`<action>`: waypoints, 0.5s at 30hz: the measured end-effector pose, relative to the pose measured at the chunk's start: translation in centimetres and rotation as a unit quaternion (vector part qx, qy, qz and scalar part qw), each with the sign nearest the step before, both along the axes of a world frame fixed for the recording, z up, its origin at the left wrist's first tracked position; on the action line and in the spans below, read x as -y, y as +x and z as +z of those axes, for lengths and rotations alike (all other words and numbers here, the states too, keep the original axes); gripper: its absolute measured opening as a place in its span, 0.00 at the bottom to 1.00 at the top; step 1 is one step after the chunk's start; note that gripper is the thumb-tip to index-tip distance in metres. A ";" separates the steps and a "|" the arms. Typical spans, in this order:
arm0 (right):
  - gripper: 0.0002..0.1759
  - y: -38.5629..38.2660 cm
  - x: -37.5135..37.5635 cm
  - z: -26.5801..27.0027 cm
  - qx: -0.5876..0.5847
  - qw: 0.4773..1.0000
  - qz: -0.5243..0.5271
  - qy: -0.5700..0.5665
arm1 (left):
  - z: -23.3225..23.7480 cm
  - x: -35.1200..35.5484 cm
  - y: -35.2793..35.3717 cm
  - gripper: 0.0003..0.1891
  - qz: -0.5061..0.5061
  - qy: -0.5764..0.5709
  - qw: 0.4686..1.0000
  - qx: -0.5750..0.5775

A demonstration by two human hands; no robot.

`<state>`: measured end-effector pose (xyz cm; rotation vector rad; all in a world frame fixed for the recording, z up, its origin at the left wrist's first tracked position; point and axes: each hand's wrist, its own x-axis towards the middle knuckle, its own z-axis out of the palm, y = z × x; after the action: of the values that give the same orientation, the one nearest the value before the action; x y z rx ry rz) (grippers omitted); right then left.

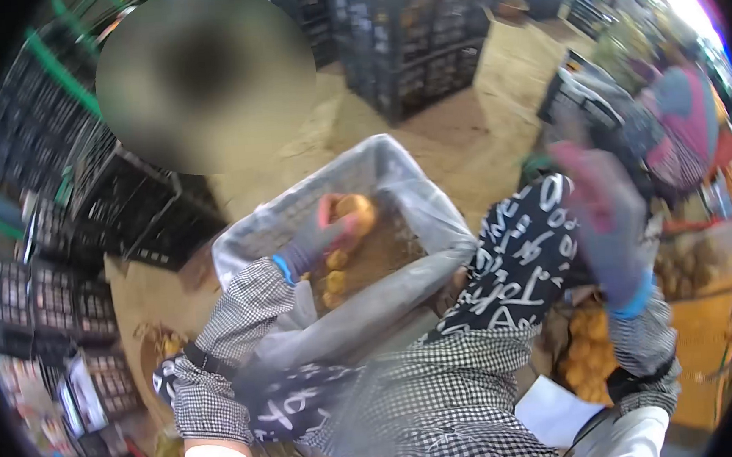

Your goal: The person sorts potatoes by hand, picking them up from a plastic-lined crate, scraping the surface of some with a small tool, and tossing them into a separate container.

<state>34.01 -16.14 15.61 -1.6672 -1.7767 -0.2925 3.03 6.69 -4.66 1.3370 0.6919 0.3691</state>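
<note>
My left hand (324, 234), in a grey and pink glove, is closed around a round yellow-brown potato-like item (356, 215) over a plastic-lined crate (295, 187). Beneath it, several similar round items (334, 280) lie inside the crate. The liner (372, 309) drapes over the near rim. My right hand (598, 204), gloved too, is raised to the right of the crate above my patterned trouser leg. Motion smears its fingers, and I cannot make out anything in it.
Black crates (408, 47) are stacked ahead, with more (130, 194) at the left. Several round yellow items (587, 353) lie at my lower right beside a white sheet (557, 410). Another person (683, 121) is at the far right. A blurred oval covers the upper left.
</note>
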 end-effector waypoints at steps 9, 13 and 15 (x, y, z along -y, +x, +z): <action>0.42 -13.9 -11.9 -12.5 -0.199 0.902 0.266 -0.277 | 7.0 8.5 -1.9 0.32 0.133 0.026 0.988 0.075; 0.43 -15.0 -13.5 -14.8 -0.231 0.868 0.272 -0.347 | 6.8 7.5 -2.5 0.20 0.157 0.020 0.982 -0.100; 0.43 -14.7 -13.9 -16.3 -0.250 0.851 0.301 -0.352 | 6.5 7.0 -2.5 0.22 0.176 -0.049 0.973 -0.140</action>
<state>19.32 -2.22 -0.71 -1.3116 -1.9651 1.0951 0.54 -0.30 1.87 1.1829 1.1776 0.4271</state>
